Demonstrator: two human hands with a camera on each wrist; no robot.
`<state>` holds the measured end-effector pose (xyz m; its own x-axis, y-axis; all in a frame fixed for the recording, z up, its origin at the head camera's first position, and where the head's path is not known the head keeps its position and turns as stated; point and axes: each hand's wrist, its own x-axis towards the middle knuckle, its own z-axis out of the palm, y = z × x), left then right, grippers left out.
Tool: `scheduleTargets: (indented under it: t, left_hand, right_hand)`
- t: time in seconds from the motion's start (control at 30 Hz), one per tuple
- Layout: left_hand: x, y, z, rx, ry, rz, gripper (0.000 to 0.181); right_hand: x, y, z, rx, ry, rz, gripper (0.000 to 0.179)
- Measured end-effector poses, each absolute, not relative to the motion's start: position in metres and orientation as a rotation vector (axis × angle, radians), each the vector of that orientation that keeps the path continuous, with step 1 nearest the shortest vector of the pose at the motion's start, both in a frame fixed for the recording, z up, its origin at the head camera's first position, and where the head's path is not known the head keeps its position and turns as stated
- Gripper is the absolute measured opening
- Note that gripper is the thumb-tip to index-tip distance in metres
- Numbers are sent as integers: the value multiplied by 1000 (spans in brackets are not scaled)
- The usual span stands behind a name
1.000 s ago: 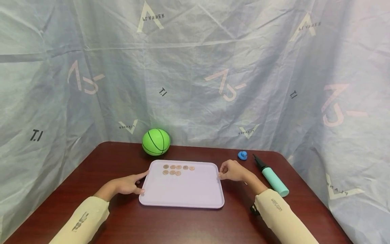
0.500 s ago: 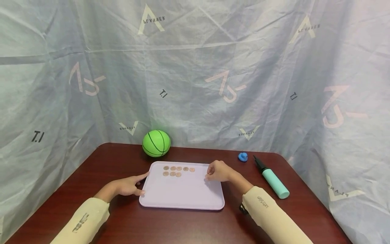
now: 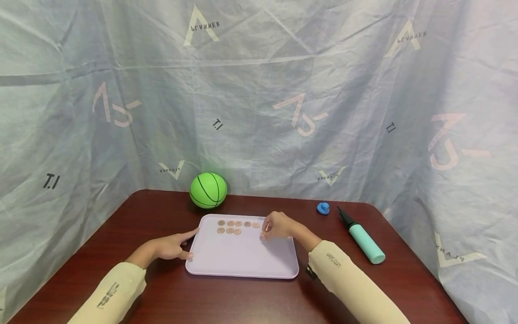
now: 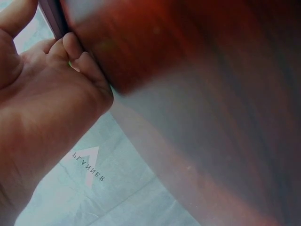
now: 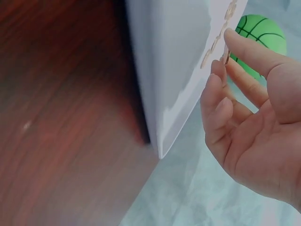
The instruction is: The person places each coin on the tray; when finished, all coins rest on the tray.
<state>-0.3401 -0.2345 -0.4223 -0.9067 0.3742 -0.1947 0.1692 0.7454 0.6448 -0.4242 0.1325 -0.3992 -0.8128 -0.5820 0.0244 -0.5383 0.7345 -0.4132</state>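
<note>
A pale lilac tray [image 3: 242,258] lies on the dark red table, bearing copper-coloured coins in two rows near its far left: several in the far row [image 3: 238,223], three in the nearer row [image 3: 229,231]. My left hand [image 3: 167,246] holds the tray's left edge, thumb over the rim and index finger farther along the side. Above the tray's right half, my right hand [image 3: 278,225] pinches a coin [image 5: 227,57] between thumb and fingertips, seen edge-on in the right wrist view. It is just right of the far row's end.
Behind the tray stands a green ball [image 3: 208,191] with black lines. At the back right sits a small blue rubber duck [image 3: 323,208]. A mint-green hand pump [image 3: 366,243] with a black nozzle lies on the right. Grey printed cloth [image 3: 259,135] hangs around the table [image 3: 226,301].
My right hand has moved left from the tray's right rim to above the tray, near the end of the far coin row. The left hand, tray and laid coins have stayed put.
</note>
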Motion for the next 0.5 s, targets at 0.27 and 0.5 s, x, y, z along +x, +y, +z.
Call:
scheduleTargets:
  t: [0.27, 0.5]
  left_hand:
    - [-339, -234, -422, 423, 2627, 939, 92]
    - [-340, -235, -424, 416, 2634, 940, 92]
  right_hand:
    - [-428, 115, -402, -941, 2818, -541, 11]
    - [-430, 102, -407, -933, 2827, -448, 9]
